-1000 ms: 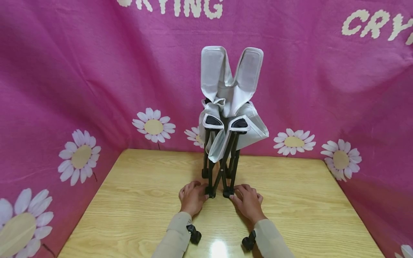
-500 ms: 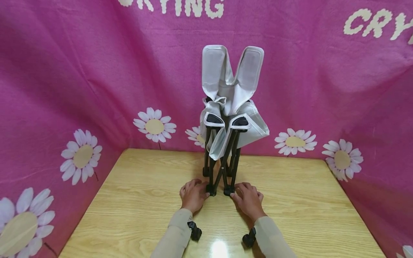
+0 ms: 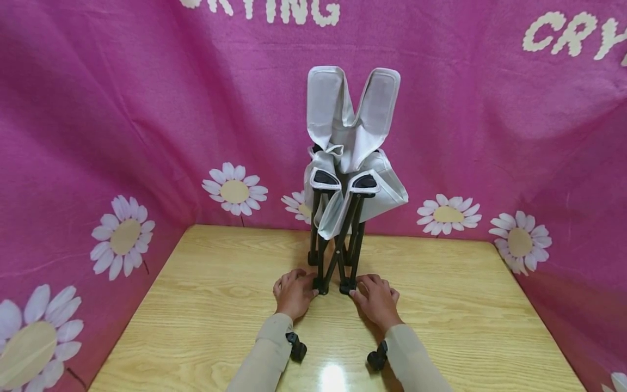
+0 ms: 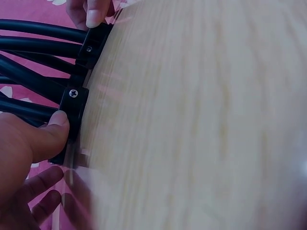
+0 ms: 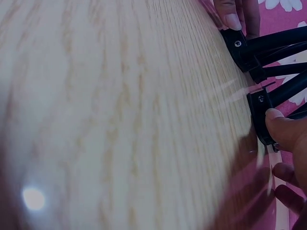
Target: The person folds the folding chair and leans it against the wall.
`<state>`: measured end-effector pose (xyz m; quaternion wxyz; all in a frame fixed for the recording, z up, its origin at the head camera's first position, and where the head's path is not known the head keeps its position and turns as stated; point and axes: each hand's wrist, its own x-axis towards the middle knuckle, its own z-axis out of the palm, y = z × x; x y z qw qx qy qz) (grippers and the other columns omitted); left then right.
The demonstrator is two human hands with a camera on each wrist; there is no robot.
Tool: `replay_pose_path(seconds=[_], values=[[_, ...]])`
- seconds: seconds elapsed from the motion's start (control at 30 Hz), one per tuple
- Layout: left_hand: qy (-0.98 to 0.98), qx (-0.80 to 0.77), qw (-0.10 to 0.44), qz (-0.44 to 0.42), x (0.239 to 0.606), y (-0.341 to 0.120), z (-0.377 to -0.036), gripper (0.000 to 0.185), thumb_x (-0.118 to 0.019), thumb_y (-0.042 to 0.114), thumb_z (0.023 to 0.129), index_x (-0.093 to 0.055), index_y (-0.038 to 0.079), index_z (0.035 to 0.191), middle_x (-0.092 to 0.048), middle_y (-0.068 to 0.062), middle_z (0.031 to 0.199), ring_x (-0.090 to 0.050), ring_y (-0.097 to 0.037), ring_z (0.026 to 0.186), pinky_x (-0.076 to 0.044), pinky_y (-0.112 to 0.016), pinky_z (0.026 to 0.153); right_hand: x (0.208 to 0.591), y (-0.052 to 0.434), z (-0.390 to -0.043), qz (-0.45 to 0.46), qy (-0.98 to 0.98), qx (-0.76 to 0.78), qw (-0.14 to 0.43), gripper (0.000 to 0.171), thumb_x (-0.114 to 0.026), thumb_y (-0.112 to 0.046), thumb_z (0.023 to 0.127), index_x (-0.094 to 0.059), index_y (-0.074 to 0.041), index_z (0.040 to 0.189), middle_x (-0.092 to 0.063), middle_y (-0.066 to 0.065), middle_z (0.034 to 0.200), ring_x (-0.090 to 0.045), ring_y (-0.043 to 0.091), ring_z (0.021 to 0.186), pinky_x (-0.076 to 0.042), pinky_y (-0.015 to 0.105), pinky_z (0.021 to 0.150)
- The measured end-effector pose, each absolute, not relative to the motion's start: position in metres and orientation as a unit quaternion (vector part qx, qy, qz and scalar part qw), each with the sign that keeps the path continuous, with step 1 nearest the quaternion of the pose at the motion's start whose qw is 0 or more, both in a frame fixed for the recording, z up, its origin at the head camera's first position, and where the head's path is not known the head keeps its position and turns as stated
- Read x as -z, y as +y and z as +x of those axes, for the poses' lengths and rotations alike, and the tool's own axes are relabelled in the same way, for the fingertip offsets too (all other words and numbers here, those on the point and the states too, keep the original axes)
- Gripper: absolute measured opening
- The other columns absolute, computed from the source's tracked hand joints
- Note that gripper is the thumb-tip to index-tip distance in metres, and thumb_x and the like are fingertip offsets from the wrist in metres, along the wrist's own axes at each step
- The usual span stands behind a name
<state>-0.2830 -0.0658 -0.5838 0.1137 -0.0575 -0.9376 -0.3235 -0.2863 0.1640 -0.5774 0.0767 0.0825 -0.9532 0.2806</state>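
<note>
A folded camp chair point(image 3: 354, 147) with pale grey fabric and black crossed legs stands upright on the wooden table point(image 3: 220, 326). Its seat cloth bunches between the legs, and two stiff fabric flaps spread in a V at the top. My left hand point(image 3: 293, 294) pinches the near left foot; in the left wrist view its thumb point(image 4: 53, 136) presses the black foot bracket point(image 4: 74, 103). At the near right foot, my right hand point(image 3: 378, 302) pinches likewise, its thumb point(image 5: 277, 119) on the bracket point(image 5: 259, 112) in the right wrist view. The fingertips behind the feet are partly hidden.
A magenta cloth point(image 3: 245, 98) printed with daisies and pale letters hangs behind the table and along both sides. The table's back edge lies a little beyond the chair's rear feet. Small black cameras point(image 3: 296, 348) sit on both wrists.
The chair's feet and both hands have shifted very slightly away, toward the back of the table. The chair's folded shape and both grips look the same.
</note>
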Motion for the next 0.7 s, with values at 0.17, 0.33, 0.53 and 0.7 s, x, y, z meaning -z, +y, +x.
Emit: replay_pose_path(seconds=[0.17,0.33,0.53,0.7], values=[[-0.936,0.327,0.119,-0.059,0.5865,-0.0665,-0.2845,0.036,-0.075,0.025,0.083,-0.07,0.024,0.119,-0.056,-0.006,0.125,-0.042,-0.031,0.117,-0.019,-0.059,0.099,0.5758,0.1627,-0.2874,0.081,-0.953,-0.282,0.076,0.036,-0.07,-0.036,0.088,-0.065,-0.018,0.118,-0.055,0.012,0.128,-0.047,0.034,0.112,-0.027,0.058,0.089],[-0.936,0.327,0.117,-0.054,0.5874,-0.0664,-0.2868,0.036,-0.075,0.025,0.083,-0.07,0.025,0.119,-0.056,-0.005,0.125,-0.042,-0.031,0.118,-0.019,-0.059,0.1,0.577,0.163,-0.2906,0.079,-0.954,-0.282,0.07,0.037,-0.07,-0.037,0.088,-0.065,-0.018,0.119,-0.055,0.011,0.128,-0.047,0.033,0.113,-0.028,0.056,0.088],[-0.939,0.322,0.111,-0.053,0.586,-0.068,-0.2897,0.037,-0.075,0.026,0.083,-0.07,0.025,0.12,-0.056,-0.005,0.126,-0.042,-0.03,0.118,-0.019,-0.058,0.099,0.5796,0.1623,-0.2948,0.078,-0.954,-0.28,0.068,0.037,-0.069,-0.038,0.088,-0.064,-0.019,0.12,-0.055,0.011,0.129,-0.047,0.033,0.113,-0.028,0.055,0.087],[-0.939,0.321,0.112,-0.056,0.5847,-0.0677,-0.2931,0.036,-0.074,0.026,0.084,-0.07,0.025,0.119,-0.056,-0.006,0.125,-0.042,-0.03,0.118,-0.02,-0.059,0.099,0.5789,0.1628,-0.2963,0.077,-0.955,-0.278,0.073,0.038,-0.069,-0.038,0.088,-0.064,-0.019,0.12,-0.055,0.011,0.129,-0.047,0.033,0.112,-0.028,0.055,0.087]])
